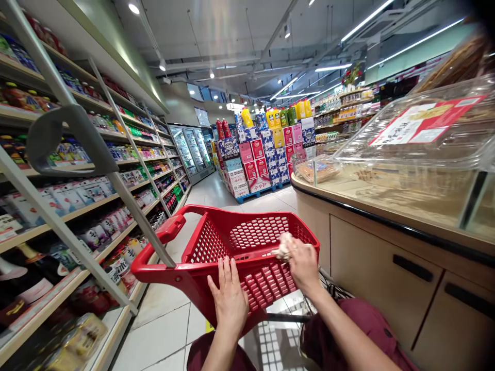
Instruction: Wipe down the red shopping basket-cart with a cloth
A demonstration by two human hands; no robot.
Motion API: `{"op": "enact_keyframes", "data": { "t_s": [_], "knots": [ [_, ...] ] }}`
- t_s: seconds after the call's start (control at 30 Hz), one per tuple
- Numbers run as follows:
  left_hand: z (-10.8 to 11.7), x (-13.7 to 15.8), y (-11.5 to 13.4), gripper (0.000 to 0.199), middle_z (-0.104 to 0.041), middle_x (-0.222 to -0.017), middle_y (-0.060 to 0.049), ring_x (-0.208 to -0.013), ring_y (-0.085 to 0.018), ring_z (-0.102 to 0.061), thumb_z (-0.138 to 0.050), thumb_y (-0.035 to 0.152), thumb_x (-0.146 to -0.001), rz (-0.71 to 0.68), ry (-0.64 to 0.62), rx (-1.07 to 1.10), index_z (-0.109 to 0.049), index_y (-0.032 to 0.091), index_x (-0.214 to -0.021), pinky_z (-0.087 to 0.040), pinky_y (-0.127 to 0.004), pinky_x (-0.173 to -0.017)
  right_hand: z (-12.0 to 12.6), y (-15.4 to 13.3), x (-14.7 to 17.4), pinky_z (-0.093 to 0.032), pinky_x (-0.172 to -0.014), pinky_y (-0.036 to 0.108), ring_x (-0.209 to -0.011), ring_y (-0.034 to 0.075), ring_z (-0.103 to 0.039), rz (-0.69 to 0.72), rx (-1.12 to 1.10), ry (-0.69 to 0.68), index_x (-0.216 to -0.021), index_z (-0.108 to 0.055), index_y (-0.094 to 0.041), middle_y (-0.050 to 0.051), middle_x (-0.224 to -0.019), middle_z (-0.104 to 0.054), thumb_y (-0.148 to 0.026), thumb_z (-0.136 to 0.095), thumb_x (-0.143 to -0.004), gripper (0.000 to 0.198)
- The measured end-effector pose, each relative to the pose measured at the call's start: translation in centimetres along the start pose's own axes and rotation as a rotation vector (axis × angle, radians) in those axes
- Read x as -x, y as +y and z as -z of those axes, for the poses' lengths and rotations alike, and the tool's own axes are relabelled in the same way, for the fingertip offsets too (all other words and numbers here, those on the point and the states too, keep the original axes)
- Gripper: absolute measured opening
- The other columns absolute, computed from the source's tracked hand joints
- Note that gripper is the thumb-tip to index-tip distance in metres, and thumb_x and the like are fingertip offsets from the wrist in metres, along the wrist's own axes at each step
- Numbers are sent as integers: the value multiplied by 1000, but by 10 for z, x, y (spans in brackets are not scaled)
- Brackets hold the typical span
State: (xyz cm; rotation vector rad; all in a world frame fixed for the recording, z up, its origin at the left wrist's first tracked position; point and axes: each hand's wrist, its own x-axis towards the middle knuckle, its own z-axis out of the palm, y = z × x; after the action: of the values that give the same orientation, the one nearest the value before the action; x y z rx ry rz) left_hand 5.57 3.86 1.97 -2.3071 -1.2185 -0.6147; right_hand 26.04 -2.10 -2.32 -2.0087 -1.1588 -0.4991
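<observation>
Near six o'clock stands the red shopping cart (251, 267); against its near side, the left hand (231, 303) lies open. Toward five, the right hand (304, 264) grips a pale bunch (284, 248), probably cloth, by the rim. I judge the work under way; how much is left does not show.

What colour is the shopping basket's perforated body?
The perforated body is red, in the head view.

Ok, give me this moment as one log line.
left hand: open, against red cart | right hand: gripping whitish cloth at cart rim | counter: right of cart
</observation>
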Motion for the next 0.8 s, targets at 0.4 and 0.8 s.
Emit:
{"op": "enact_keyframes", "data": {
  "t_s": [0.4, 0.8],
  "knots": [
    [1, 4, 3, 65, -29, -141, -12, -133, -25, -13, -45, 19, -69, 5, -32, 17, -32, 10, -132, -10, -54, -104, 9, 20, -19, -35, -97, 42, -109, 19, -47, 19, -257, 251, -112, -57, -24, 5, -119, -54, -14, -35, -77, 43],
    [3, 1, 2, 68, -27, -141, -15, -132, -27, -16, -48, 26, -69, 30, -48, 25, -32, 6, -132, -11, -55, -104, -8, -14, -4, -33, -96, 48, -110, 24, -47, 171, -242, 39, -103, -61, -22, 8, -119, -54, -21, -46, -77, 30]
  ]
}}
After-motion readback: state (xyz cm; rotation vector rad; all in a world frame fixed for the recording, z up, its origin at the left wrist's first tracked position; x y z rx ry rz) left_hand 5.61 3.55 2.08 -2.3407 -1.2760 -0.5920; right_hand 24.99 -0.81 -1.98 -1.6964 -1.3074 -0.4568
